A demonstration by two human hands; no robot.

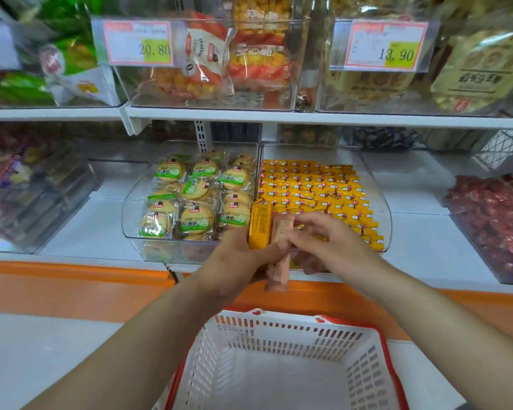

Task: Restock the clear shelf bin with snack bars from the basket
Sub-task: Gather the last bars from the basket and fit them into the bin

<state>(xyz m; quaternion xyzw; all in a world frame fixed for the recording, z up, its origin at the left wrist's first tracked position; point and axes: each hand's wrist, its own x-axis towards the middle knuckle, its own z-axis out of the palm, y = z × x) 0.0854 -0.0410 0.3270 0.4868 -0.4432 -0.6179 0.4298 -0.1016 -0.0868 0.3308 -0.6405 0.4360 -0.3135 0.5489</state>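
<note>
My left hand (pixel 234 257) gripped a yellow-wrapped snack bar (pixel 259 226) and a pale pink-wrapped bar (pixel 279 261) upright at the front of the clear plastic shelf bin (pixel 383 202), above the white red-rimmed basket (pixel 279 329). The curled fingers of my right hand (pixel 333 242) met them; whether they pinched one was hidden.

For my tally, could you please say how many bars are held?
2: a yellow bar and a pink bar, side by side in the left hand; the right hand pinches the pink one. More may be hidden.
</note>
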